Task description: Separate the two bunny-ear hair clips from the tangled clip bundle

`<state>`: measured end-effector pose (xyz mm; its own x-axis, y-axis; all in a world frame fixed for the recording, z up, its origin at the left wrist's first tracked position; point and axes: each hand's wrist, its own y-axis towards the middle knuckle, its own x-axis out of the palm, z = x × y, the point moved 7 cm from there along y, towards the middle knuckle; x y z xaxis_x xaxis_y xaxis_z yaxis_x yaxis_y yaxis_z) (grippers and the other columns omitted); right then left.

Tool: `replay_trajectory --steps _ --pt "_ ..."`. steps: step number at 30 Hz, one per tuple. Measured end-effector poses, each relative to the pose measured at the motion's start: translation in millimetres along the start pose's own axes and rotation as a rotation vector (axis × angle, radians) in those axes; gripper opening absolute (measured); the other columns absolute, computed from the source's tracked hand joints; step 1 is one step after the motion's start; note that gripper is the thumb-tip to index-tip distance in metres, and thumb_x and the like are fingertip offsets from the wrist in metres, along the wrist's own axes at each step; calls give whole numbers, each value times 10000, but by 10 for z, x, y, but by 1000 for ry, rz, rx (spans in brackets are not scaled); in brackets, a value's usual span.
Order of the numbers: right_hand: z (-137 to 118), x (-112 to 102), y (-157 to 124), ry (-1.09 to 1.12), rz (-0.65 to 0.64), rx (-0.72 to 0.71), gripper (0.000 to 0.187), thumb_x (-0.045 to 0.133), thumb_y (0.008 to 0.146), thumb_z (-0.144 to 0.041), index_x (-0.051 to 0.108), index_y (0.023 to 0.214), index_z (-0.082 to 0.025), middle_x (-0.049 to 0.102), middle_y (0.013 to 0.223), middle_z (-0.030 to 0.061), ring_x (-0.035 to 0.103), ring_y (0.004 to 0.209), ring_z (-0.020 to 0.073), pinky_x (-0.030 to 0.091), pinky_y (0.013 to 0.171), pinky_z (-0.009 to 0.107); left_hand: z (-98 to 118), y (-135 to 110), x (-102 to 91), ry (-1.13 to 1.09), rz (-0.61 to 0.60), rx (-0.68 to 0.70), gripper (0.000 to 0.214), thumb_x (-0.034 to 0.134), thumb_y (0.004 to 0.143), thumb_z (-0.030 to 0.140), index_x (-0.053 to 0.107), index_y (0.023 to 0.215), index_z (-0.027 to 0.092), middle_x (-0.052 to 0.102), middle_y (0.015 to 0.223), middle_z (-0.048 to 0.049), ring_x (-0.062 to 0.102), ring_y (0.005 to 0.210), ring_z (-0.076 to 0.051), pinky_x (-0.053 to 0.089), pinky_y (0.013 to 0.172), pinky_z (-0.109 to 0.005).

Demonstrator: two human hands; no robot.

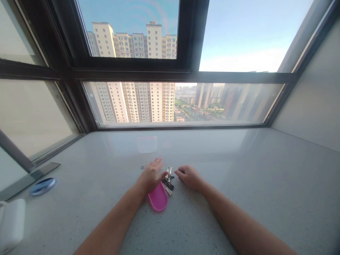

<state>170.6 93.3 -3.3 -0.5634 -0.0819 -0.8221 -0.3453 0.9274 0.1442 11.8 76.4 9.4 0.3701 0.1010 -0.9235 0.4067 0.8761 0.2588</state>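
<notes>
A bunch of keys [169, 177] lies on the pale stone sill [239, 170] between my two hands. My left hand [151, 175] rests flat with its fingers stretched out, over the far end of a pink oval tray [158, 200] and just left of the keys. My right hand [189, 176] lies to the right of the keys with its fingers curled in; whether it holds anything is hidden. A small metal ring [142, 167] sits on the sill just left of my left hand.
A clear plastic bag with a pink strip [147, 144] lies farther back, near the window. A round blue disc [42, 186] and a white box [10, 225] are at the far left. The dark window frame [183, 75] runs behind the sill.
</notes>
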Motion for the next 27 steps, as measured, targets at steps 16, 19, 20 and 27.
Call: replay_trajectory --steps 16,19,20,27 --pt "24 -15 -2 5 5 20 382 453 803 -401 526 537 -137 395 491 -31 345 499 91 168 484 240 -580 -96 116 140 -91 -470 1018 144 720 782 308 1383 28 215 1446 -271 135 1348 -395 172 1046 -525" --pt "26 -23 -5 8 4 23 383 453 802 -404 538 544 -134 398 495 -31 344 504 91 167 485 239 -488 -65 128 113 -113 -408 1013 163 725 778 335 1366 12 228 1441 -269 141 1346 -395 175 1050 -501" --pt "25 -26 -6 8 4 23 383 453 802 -403 541 546 -133 396 493 -31 340 502 91 166 485 240 -462 -58 130 104 -121 -391 1011 167 729 773 341 1360 3 229 1440 -270 142 1346 -392 171 1054 -489" --pt "20 -25 2 -5 4 21 373 464 801 -392 550 546 -134 387 479 -38 315 493 86 157 485 246 -306 -40 155 62 -159 -295 938 201 772 724 358 1346 -1 253 1442 -245 157 1357 -340 162 1077 -422"
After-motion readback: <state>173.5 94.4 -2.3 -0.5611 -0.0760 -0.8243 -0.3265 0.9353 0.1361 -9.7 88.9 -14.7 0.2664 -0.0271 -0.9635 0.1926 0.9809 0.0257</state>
